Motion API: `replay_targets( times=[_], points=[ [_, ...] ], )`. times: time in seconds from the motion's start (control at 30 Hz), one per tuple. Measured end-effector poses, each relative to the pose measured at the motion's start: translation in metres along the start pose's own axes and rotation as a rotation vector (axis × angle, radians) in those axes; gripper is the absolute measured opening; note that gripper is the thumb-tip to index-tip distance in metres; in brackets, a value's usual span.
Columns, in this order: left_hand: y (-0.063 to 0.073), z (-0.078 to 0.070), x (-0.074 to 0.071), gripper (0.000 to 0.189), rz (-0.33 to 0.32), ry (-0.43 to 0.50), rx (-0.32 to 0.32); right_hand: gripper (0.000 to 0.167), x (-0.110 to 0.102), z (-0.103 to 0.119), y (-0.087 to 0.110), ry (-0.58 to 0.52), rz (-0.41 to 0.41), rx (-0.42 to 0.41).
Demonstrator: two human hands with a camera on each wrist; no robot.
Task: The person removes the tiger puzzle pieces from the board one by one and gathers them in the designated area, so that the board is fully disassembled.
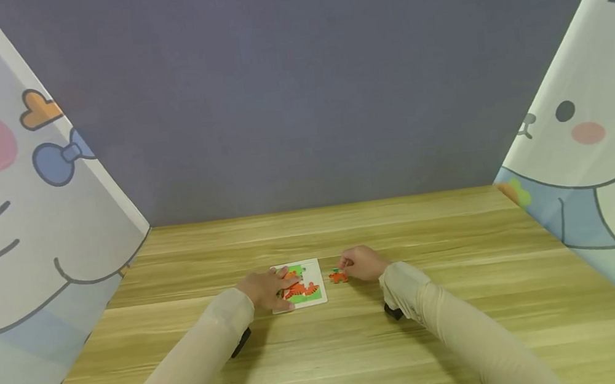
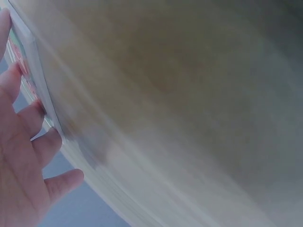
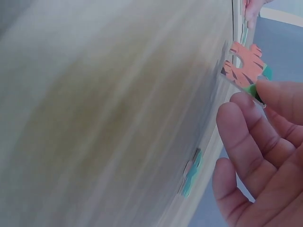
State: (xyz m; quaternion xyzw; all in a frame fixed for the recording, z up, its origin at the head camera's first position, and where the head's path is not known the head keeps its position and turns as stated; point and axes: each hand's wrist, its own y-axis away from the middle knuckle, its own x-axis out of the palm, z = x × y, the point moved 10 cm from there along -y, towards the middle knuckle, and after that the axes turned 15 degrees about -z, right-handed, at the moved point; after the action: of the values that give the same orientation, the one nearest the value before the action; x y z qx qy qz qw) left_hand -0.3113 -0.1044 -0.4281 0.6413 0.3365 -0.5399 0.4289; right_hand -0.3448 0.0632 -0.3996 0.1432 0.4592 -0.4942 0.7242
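A square jigsaw board (image 1: pixel 322 277) with a white frame lies on the wooden table, its orange-striped and green pieces partly filling it. My left hand (image 1: pixel 268 290) rests on its left part with fingers spread and hides some of the picture. In the left wrist view, that hand (image 2: pixel 21 156) touches the board edge (image 2: pixel 35 66). Just right of the board, my right hand (image 1: pixel 365 263) pinches an orange, black-striped puzzle piece (image 3: pixel 244 66) by its green corner between thumb and fingertips. The held piece (image 1: pixel 338 277) is raised off the table in the right wrist view.
Another puzzle piece (image 3: pixel 191 174), partly green, lies flat on the table near the right hand. The wooden table (image 1: pixel 427 224) meets a dark back panel (image 1: pixel 309 93). Side panels with cartoon animals (image 1: pixel 580 190) stand left and right.
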Motion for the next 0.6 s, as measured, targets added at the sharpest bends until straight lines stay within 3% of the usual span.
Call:
replay_targets(
  times=[0.27, 0.6],
  points=[
    [0.003, 0.007, 0.002, 0.069, 0.016, 0.046, -0.023, 0.008, -0.011, -0.008, 0.003, -0.063, 0.012, 0.105],
    [0.001, 0.002, 0.0, 0.069, -0.002, 0.045, 0.007, 0.012, -0.025, -0.021, 0.014, -0.055, 0.003, 0.153]
  ],
)
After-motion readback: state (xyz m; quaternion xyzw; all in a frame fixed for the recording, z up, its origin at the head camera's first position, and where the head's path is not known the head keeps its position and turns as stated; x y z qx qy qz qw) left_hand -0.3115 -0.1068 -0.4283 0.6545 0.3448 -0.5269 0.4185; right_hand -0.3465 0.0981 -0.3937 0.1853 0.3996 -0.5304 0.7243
